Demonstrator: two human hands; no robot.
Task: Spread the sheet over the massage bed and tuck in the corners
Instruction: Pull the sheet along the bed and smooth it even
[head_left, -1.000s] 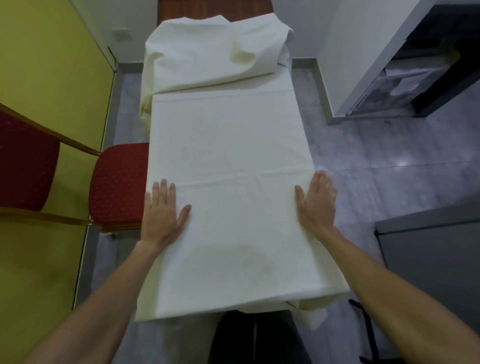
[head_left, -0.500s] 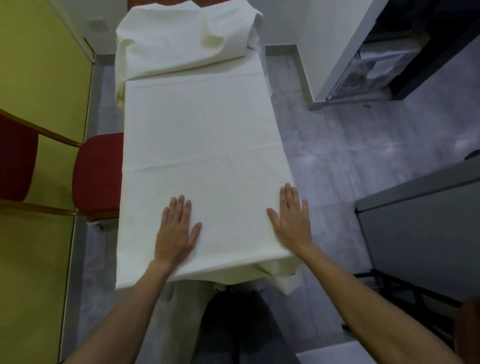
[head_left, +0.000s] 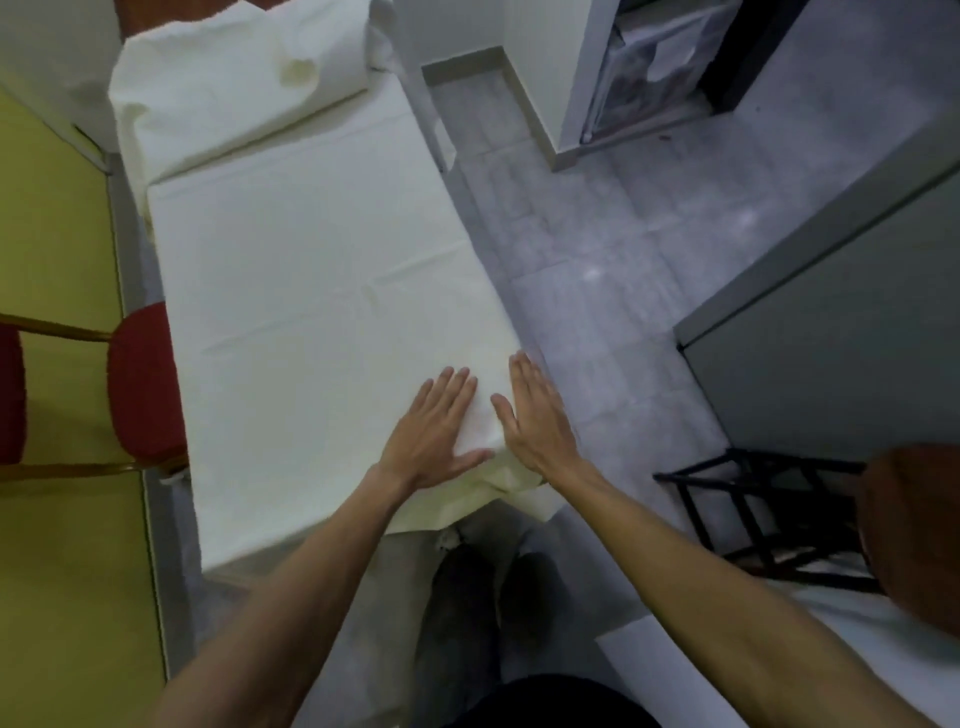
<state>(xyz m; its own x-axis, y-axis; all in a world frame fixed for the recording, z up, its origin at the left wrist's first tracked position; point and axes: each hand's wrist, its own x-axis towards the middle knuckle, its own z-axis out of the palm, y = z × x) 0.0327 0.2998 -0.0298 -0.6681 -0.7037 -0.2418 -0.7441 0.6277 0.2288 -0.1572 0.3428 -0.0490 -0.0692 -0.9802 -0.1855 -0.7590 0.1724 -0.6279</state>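
Note:
A cream sheet (head_left: 311, 291) lies flat over the long massage bed, which runs away from me. At the far end the sheet is bunched in a loose heap (head_left: 234, 88). My left hand (head_left: 434, 434) rests flat, fingers spread, on the sheet near the bed's near right corner. My right hand (head_left: 535, 418) lies flat right beside it, at the right edge of the same corner. Below the hands a fold of sheet (head_left: 467, 499) hangs over the near end. The bed itself is hidden under the cloth.
A red padded chair (head_left: 140, 384) stands against the bed's left side by a yellow wall. Grey tiled floor (head_left: 597, 291) runs along the right. A grey cabinet (head_left: 831, 312) and a black-framed stool (head_left: 769, 519) stand at the right. My shoes (head_left: 488, 592) are below the bed's end.
Both hands have slid toward me and to the right; the left one crossed from the left edge to join the right hand at the near right corner. The view swung right.

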